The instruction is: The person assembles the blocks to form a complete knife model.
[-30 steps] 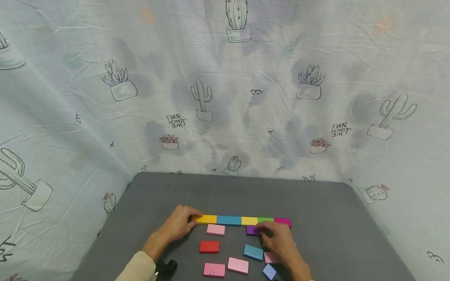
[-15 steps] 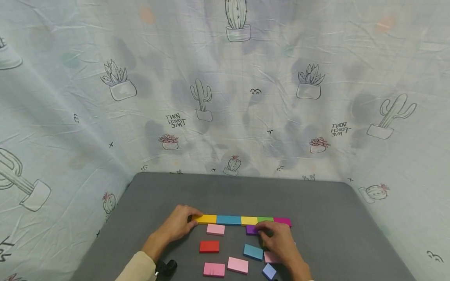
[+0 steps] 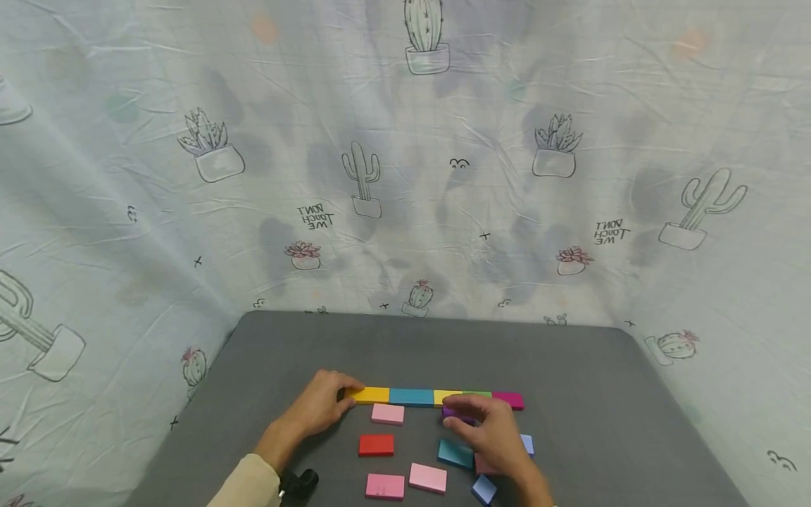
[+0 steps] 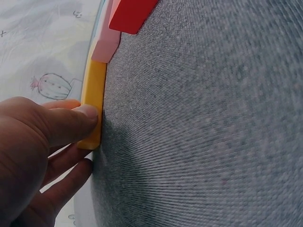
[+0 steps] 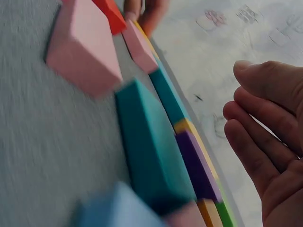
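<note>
A row of flat coloured blocks crosses the table, with a yellow block [image 3: 374, 396] at its left end, then a blue block [image 3: 412, 398], another yellow, a green block [image 3: 479, 393] and a magenta block [image 3: 509, 401]. My left hand [image 3: 319, 401] pinches the end yellow block; in the left wrist view the thumb [image 4: 85, 116] lies on its near side, fingers behind. Close to the row's near side lies a purple block [image 5: 199, 165]. Over it hovers my right hand [image 3: 493, 426], thumb and fingers apart and holding nothing, partly hiding the purple, yellow and green blocks.
Nearer me lie a small pink block [image 3: 387, 414], a red block [image 3: 376, 445], a teal-blue block [image 3: 455, 453], two more pink blocks [image 3: 427, 478] and a light blue block [image 3: 484, 490]. Patterned cloth [image 3: 393, 211] walls surround the grey table [image 3: 304, 338].
My right hand has shifted slightly left, its fingers spreading apart; a light blue block now shows more beside its wrist. The left hand stays on the yellow block.
</note>
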Demonstrator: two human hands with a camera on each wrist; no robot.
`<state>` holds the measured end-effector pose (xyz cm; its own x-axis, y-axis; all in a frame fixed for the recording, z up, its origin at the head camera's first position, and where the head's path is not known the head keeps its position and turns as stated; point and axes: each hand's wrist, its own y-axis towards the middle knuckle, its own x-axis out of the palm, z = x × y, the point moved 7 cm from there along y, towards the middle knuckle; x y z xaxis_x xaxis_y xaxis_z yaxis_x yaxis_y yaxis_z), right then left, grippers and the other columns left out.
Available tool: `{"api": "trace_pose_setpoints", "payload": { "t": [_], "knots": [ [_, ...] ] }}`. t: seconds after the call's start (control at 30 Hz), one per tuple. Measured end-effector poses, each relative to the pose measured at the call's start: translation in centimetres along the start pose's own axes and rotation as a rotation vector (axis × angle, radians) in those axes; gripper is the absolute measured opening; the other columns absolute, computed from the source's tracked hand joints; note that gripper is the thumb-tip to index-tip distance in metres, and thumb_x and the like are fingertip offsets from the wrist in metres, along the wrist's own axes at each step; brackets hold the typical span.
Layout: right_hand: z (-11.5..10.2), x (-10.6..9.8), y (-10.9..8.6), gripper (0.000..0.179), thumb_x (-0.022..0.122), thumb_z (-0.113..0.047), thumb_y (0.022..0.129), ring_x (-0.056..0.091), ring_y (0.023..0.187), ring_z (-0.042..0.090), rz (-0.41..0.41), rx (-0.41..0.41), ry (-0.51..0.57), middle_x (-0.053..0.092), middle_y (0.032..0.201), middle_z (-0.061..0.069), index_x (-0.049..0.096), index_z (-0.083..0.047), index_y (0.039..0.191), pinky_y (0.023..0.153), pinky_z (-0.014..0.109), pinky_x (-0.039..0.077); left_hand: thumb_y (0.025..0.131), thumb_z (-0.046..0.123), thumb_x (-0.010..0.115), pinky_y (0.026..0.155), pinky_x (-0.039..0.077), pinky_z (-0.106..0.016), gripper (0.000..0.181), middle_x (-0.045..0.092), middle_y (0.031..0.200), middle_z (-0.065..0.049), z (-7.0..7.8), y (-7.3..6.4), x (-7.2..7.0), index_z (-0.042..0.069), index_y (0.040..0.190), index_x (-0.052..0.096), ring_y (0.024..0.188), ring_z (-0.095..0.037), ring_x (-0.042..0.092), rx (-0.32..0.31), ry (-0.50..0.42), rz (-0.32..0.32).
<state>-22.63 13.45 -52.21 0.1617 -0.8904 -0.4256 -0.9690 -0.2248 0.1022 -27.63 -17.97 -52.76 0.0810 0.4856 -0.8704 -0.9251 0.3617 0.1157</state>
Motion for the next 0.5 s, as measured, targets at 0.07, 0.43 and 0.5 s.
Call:
{"api": "trace_pose_setpoints", "payload": {
  "t": [0.07, 0.43, 0.5],
  "knots": [
    [-0.2, 1.0, 0.4, 0.034, 0.088, -0.021, 0.094, 0.080, 0.113, 0.026, -0.036, -0.008, 0.020, 0.082, 0.124, 0.007, 0.081, -0.012, 0.127, 0.095, 0.031, 0.065, 0.092, 0.007, 0.087, 0.105, 0.059, -0.056, 0.026, 0.083, 0.116, -0.002, -0.1, 0.0, 0.0, 0.013, 0.118, 0.085, 0.112, -0.025, 0.075, -0.002, 0.000, 0.001],
    [-0.9, 5.4, 2.7, 0.033, 0.088, -0.023, 0.095, 0.079, 0.109, 0.015, -0.130, -0.060, -0.046, 0.082, 0.121, -0.002, 0.082, -0.016, 0.126, 0.096, 0.035, 0.066, 0.092, 0.008, 0.087, 0.103, 0.060, -0.056, 0.027, 0.083, 0.116, -0.002, 0.1, 0.1, -0.3, 0.014, 0.118, 0.085, 0.110, -0.025, 0.074, -0.004, -0.001, -0.013],
    [-0.9, 5.8, 2.9, 0.032, 0.088, -0.022, 0.095, 0.078, 0.109, 0.012, -0.136, -0.065, -0.054, 0.082, 0.121, -0.005, 0.082, -0.017, 0.126, 0.096, 0.033, 0.065, 0.093, 0.008, 0.087, 0.103, 0.061, -0.055, 0.026, 0.083, 0.115, -0.001, 0.0, 0.1, -0.3, 0.014, 0.118, 0.085, 0.109, -0.024, 0.074, -0.002, -0.009, -0.013]
  ]
}}
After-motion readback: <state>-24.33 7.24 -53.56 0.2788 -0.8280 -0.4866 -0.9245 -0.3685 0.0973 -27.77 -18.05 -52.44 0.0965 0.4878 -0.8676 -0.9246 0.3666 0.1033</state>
